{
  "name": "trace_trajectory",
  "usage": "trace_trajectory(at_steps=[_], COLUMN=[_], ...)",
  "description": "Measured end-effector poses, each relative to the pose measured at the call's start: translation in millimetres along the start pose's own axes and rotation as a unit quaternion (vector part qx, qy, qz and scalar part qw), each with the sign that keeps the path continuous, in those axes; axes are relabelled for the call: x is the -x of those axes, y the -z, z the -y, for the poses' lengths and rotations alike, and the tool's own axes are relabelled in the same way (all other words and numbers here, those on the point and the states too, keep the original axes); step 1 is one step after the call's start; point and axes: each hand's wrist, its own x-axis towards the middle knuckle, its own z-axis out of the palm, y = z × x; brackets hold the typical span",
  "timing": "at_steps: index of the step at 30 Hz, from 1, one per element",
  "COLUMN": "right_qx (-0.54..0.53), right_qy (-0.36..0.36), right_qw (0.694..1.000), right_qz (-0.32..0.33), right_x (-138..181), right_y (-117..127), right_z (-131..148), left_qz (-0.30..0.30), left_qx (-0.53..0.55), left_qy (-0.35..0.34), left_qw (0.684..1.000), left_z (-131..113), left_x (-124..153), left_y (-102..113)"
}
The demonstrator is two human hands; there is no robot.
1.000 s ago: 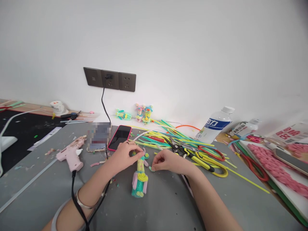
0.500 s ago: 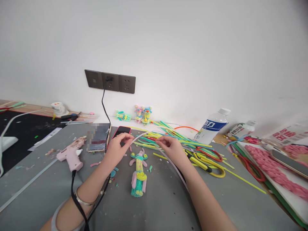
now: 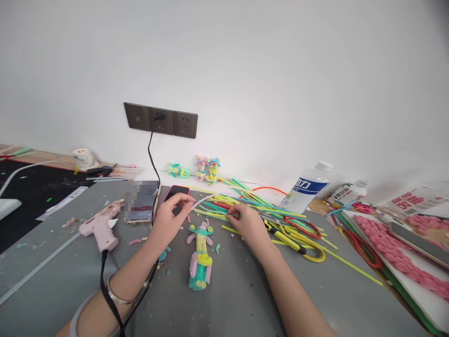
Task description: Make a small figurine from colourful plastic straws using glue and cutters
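both hands (image 3: 171, 217) (image 3: 247, 224) pinched on a white strip (image 3: 205, 201) above the doll (image 3: 199, 255)

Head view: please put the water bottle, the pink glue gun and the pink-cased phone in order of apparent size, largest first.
1. Water bottle
2. Pink glue gun, close to the bottle, and nearer the camera, so this order is unsure
3. Pink-cased phone, partly hidden by the left hand

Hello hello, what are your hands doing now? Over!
Left hand pinches white strip. Right hand grips its other end. Doll lies flat between. Scissors beside right hand.
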Motion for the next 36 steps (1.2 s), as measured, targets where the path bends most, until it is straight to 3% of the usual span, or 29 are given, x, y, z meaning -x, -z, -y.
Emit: trace_trajectory(at_steps=[4, 9, 13, 16, 23, 28, 31, 36], right_qx=[-0.041, -0.194, -0.341, -0.383, -0.413, -0.519, -0.557, -0.575], right_qy=[0.030, 0.060, 0.057, 0.064, 0.050, 0.024, 0.004, 0.004], right_qw=[0.998, 0.976, 0.938, 0.921, 0.909, 0.854, 0.831, 0.818], right_qz=[-0.024, -0.084, -0.040, 0.001, -0.004, -0.004, 0.017, 0.024], right_x=[-0.6, 0.1, 2.9, 4.1, 2.9, 5.4, 6.7, 8.5], right_y=[-1.9, 9.3, 12.8, 9.8, 9.8, 10.2, 9.2, 10.0], right_z=[1.0, 11.6, 22.0, 25.4, 23.1, 26.6, 29.2, 33.5], left_qz=[0.006, 0.003, 0.040, 0.063, 0.053, 0.070, 0.106, 0.209], left_qx=[-0.012, -0.020, 0.014, 0.036, 0.072, 0.070, 0.069, 0.052], left_qy=[-0.015, -0.012, 0.019, 0.039, 0.006, 0.001, 0.005, -0.002], left_qw=[1.000, 1.000, 0.999, 0.997, 0.996, 0.995, 0.992, 0.976], left_z=[1.1, 0.2, 4.0, 6.5, 0.3, 0.4, 1.1, -1.1], left_x=[-0.3, -1.2, -1.9, -1.8, -0.5, -0.6, 0.3, 5.6], left_y=[-0.9, -1.0, -3.9, -5.7, -3.6, -4.4, -5.7, -8.5])
